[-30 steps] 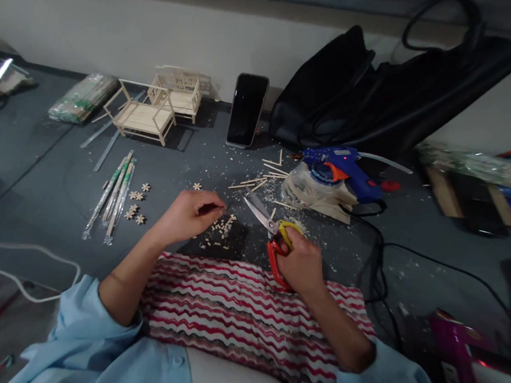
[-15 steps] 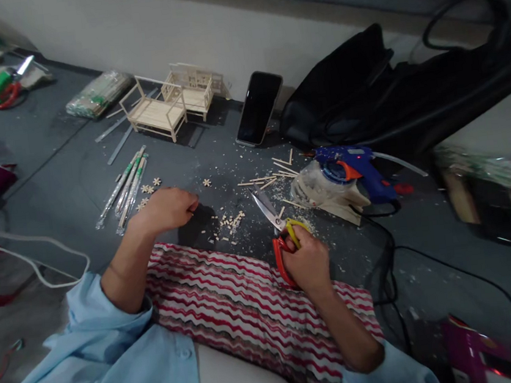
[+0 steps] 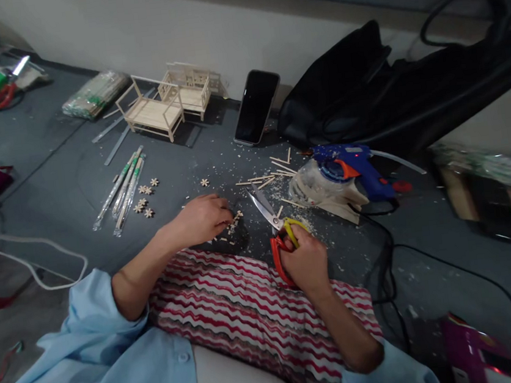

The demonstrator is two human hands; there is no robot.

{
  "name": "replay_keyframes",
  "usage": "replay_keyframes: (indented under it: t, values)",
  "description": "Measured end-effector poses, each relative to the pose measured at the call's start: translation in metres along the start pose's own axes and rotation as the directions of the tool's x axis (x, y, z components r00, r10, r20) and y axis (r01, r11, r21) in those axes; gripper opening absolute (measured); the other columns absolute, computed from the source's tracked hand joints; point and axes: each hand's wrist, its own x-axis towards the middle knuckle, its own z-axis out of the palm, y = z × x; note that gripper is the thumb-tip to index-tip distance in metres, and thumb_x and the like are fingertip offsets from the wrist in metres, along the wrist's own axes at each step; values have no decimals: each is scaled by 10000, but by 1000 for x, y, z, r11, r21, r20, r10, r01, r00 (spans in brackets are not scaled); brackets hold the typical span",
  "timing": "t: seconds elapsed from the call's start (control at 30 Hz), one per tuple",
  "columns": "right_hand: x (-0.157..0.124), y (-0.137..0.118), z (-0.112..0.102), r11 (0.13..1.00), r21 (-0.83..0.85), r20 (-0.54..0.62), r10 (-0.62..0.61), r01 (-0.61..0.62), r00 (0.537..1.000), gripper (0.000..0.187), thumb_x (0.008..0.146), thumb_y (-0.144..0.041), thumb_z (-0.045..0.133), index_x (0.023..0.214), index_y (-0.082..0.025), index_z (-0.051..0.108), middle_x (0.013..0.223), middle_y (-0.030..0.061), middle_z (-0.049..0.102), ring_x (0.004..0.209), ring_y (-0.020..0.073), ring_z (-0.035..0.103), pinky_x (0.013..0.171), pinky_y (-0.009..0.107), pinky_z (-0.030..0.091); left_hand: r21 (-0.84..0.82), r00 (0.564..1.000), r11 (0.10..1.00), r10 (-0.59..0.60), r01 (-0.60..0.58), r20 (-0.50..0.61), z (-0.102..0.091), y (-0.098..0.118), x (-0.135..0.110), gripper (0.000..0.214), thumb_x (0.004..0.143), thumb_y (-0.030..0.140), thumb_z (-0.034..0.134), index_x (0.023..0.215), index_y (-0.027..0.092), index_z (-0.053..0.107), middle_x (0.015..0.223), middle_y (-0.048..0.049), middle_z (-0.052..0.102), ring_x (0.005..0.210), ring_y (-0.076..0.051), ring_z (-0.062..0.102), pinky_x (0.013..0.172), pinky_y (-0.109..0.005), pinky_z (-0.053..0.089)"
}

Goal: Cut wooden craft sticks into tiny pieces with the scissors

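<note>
My right hand (image 3: 305, 258) is wrapped around the red and yellow handles of a pair of scissors (image 3: 264, 210). The blades stand slightly apart and point away from me, over the wood crumbs. My left hand (image 3: 202, 219) is low over a scatter of small cut wooden bits (image 3: 227, 241), palm down. Its fingers are bent together, with the tips at the pile; whatever they pinch is hidden. One flower-shaped wooden piece (image 3: 205, 182) lies beyond that hand, and several more flower pieces (image 3: 148, 213) form a group to its left.
Thin wooden sticks (image 3: 283, 170) lie beside a plastic jar (image 3: 310, 182) with a blue glue gun (image 3: 348, 159) on it. Miniature wooden furniture (image 3: 154, 111) and a propped phone (image 3: 256, 106) stand at the back. Wrapped sticks (image 3: 123, 188) lie left; a striped cloth (image 3: 250, 303) covers my lap.
My left hand has moved right, from beside the flower pieces to the pile of small wooden bits. My right hand and the scissors have stayed nearly still.
</note>
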Motion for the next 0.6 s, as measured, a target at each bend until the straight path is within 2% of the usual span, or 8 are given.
replay_keyframes:
  t: [0.17, 0.3, 0.47, 0.6]
  values:
    - [0, -1, 0, 1000, 7, 5, -1, 1, 1000, 126, 700, -222, 493, 776, -210, 593, 557, -36, 477, 504, 133, 413, 544, 251, 327, 14, 992, 995, -96, 95, 85, 3, 3, 2, 248, 904, 216, 461, 913, 157, 701, 938, -86, 680, 881, -211, 626, 739, -308, 452]
    - [0, -1, 0, 1000, 13, 4, 7, -7, 1000, 154, 693, -231, 497, 794, -204, 611, 564, -34, 488, 521, 134, 437, 559, 248, 338, 4, 984, 992, -123, 124, 132, 2, 2, 1, 262, 895, 194, 430, 950, 160, 684, 959, -80, 676, 871, -202, 640, 688, -285, 444]
    - [0, 0, 0, 1000, 23, 19, 7, -7, 1000, 162, 693, -240, 507, 807, -204, 617, 553, -44, 478, 500, 126, 418, 548, 244, 335, 29, 977, 988, -155, 153, 144, 0, 4, 1, 265, 832, 156, 441, 980, 160, 661, 976, -84, 669, 853, -208, 644, 660, -289, 442]
    - [-1, 0, 1, 1000, -3, -7, -18, 18, 1000, 166, 693, -214, 483, 795, -202, 614, 574, -30, 500, 521, 134, 440, 557, 249, 340, 53, 971, 982, -186, 180, 149, -1, 7, 2, 251, 835, 170, 443, 975, 154, 650, 965, -89, 666, 842, -210, 642, 663, -292, 449]
